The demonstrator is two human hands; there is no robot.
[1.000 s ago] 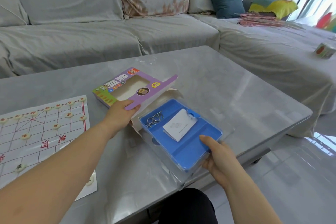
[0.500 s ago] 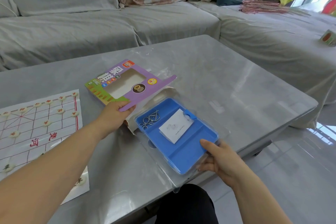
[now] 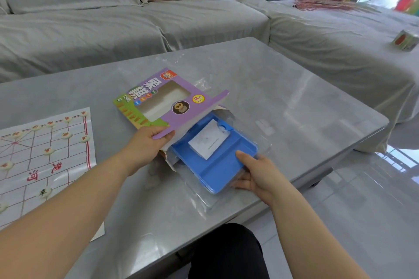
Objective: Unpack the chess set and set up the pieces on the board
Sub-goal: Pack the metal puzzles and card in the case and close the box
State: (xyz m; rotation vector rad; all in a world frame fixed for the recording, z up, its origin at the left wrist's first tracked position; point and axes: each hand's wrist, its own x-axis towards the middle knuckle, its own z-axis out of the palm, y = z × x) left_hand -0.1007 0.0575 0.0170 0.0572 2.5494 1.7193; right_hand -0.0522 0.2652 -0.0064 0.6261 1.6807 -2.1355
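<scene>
My left hand (image 3: 145, 145) grips the near edge of the purple chess box (image 3: 163, 97), which lies tilted over the far end of the blue plastic tray (image 3: 213, 165). The tray sits in a clear plastic wrap near the table's front edge, with a white paper slip (image 3: 207, 139) in it. My right hand (image 3: 254, 172) holds the tray's near right corner, thumb on top. The paper chess board (image 3: 45, 161) lies at the left with several round cream pieces (image 3: 48, 150) set on its lines.
The grey glossy table (image 3: 283, 102) has free surface to the right and behind the box. A grey sofa (image 3: 113, 22) runs along the back and right, with a small printed box (image 3: 404, 39) on it. My dark-clothed knee (image 3: 226, 251) is below the table edge.
The blue tray has slid further under the purple box; the metal rings at its far end are now covered. Both hands keep their hold.
</scene>
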